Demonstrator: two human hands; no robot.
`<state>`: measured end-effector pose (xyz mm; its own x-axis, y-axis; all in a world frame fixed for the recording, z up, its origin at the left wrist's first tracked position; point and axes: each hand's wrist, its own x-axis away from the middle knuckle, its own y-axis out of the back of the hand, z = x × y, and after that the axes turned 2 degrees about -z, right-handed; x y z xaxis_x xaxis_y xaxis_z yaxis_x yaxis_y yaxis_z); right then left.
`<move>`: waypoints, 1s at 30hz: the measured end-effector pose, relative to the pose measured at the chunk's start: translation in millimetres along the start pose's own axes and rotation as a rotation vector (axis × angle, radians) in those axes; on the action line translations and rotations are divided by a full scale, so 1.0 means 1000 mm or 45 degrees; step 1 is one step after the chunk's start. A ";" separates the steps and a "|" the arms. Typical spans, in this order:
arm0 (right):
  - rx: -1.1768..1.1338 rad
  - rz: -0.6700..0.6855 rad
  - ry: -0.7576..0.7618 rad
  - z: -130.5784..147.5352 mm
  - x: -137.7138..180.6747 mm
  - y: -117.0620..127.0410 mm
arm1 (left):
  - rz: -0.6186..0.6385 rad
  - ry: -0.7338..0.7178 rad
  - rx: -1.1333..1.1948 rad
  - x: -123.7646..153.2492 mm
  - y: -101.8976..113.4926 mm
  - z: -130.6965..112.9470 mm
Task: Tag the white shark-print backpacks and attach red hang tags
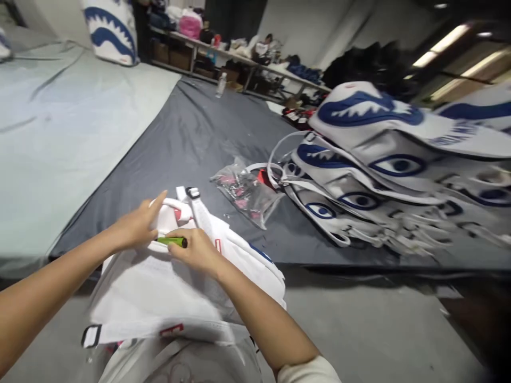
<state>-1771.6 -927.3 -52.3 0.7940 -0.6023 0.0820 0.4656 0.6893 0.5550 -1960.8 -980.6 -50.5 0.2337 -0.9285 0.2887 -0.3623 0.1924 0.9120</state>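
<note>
A white backpack (167,287) lies back side up in front of me, at the near edge of a dark grey sheet (191,138). My left hand (138,226) rests on its top near the carry handle, fingers curled against the fabric and forefinger pointing out. My right hand (195,251) is closed on a small green tool (172,241), pinched between thumb and fingers and held flat against the top of the backpack. The two hands almost touch. The backpack's white straps (195,205) with a black buckle stick out beyond my fingers.
A clear plastic bag (247,194) with pink and red bits lies past the backpack. A pile of white backpacks with blue shark mouths and eyes (383,181) fills the right. A pale sheet (51,122) covers the left. Cluttered tables (247,53) and a water bottle (221,85) stand at the back.
</note>
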 end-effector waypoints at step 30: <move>0.383 -0.882 -0.987 -0.281 -0.035 0.234 | -0.135 0.034 0.060 -0.005 -0.020 0.011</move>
<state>-1580.5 -631.8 -157.7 -0.1176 -0.9864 0.1152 0.5194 0.0377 0.8537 -1964.7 -982.8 -73.5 0.2965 -0.9339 0.1998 -0.3759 0.0782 0.9233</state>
